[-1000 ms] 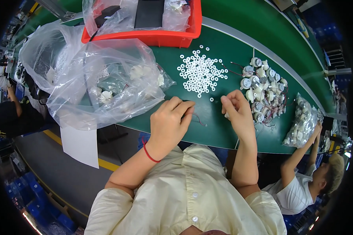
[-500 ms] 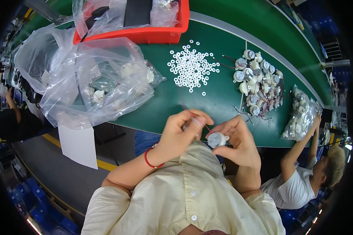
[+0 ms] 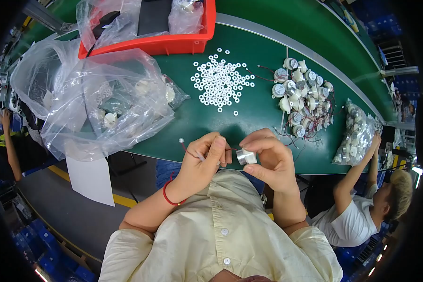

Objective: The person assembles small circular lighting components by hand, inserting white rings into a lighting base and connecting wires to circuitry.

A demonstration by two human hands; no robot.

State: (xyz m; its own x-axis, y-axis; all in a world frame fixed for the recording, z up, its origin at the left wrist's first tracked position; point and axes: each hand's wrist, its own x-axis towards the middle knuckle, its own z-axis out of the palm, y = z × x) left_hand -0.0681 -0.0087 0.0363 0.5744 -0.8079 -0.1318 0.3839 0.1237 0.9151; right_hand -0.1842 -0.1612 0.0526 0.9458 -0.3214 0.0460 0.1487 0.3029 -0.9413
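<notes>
My right hand (image 3: 276, 162) grips a small motor (image 3: 245, 156) with a silvery metal can and a white plastic end, pinched between thumb and fingers. The motor lies on its side in the grip, just off the table's near edge. Close by on the left, my left hand (image 3: 203, 157) is closed on the motor's thin red wire (image 3: 185, 148). That wire runs from the motor through the fingers and ends in a small white connector (image 3: 181, 140). A slim whitish piece (image 3: 200, 155) also pokes out of the left fingers; its kind is unclear.
White washers (image 3: 220, 80) lie spread on the green table (image 3: 174, 141). To their right is a pile of similar wired motors (image 3: 300, 94), then a clear bag of parts (image 3: 355, 136) near another person's hands. Plastic bags (image 3: 113, 98) and a red bin (image 3: 174, 45) stand left.
The motor has turned in my right hand, from its round face showing to its side. My left hand has moved left along the wire, and the connector now shows beyond it.
</notes>
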